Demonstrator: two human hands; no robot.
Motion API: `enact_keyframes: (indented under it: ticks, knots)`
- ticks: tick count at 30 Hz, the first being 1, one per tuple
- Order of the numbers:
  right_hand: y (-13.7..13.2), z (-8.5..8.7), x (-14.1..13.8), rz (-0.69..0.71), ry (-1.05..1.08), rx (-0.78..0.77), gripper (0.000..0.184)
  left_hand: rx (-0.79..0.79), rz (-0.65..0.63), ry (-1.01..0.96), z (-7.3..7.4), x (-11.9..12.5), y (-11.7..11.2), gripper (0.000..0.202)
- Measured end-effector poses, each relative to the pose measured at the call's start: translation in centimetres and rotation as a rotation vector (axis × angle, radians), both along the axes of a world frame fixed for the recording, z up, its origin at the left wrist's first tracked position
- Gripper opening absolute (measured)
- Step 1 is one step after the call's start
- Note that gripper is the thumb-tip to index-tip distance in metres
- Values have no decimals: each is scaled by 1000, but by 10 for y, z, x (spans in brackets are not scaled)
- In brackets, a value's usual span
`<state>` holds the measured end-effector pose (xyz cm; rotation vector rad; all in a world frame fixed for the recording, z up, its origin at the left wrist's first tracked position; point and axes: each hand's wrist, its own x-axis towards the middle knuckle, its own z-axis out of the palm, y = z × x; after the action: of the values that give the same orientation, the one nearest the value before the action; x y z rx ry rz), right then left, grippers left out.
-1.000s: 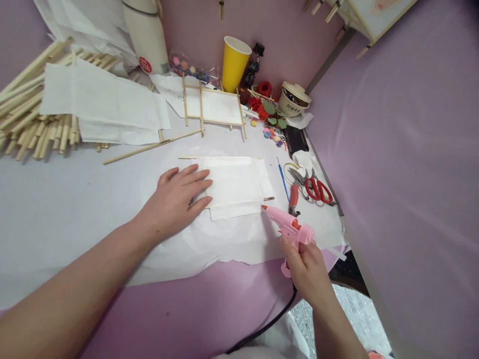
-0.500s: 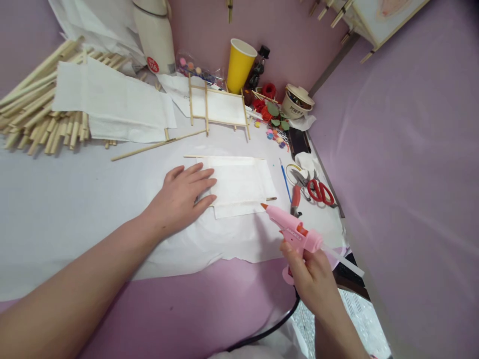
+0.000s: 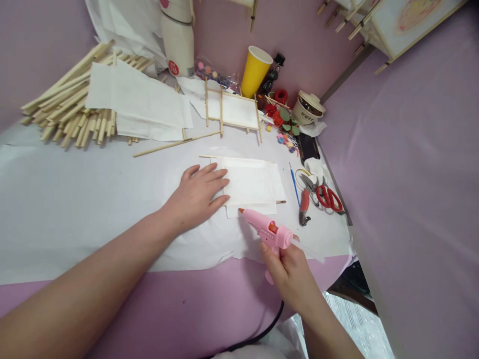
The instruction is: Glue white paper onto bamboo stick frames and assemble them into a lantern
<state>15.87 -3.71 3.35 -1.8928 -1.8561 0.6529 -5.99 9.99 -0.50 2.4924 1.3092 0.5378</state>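
My left hand (image 3: 204,192) lies flat, fingers spread, on the left edge of a white paper sheet (image 3: 250,182). Thin wooden sticks run along the sheet's far and near edges; the end of the near stick (image 3: 281,202) pokes out at the right. In my right hand (image 3: 290,264) is a pink hot glue gun (image 3: 267,230), gripped by its handle. Its orange nozzle sits at the sheet's near edge, a little right of my left thumb; whether it touches cannot be made out. A clear glue stick (image 3: 309,249) sticks out of the gun's back.
Red-handled scissors (image 3: 329,198), pliers (image 3: 304,202) and a blue brush (image 3: 294,183) lie to the right. Behind stand a wooden frame (image 3: 239,124), a yellow cup (image 3: 255,72) and a lidded pot (image 3: 307,107). Wooden sticks (image 3: 75,107) are piled at left. A black cord (image 3: 262,334) hangs in front.
The glue gun in my right hand has moved left along the sheet's near edge, closer to my left hand. My left hand keeps its place on the paper. The camera view has shifted slightly.
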Motion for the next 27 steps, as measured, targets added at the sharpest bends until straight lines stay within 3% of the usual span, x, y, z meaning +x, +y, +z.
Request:
enact_keyframes:
  ticks: [3, 27]
  knots:
    - [-1, -1, 2, 7, 3, -68, 33, 8, -2, 0, -1, 0, 0, 34]
    - [-5, -3, 26, -144, 26, -105, 43, 5, -6, -12, -3, -1, 1, 35]
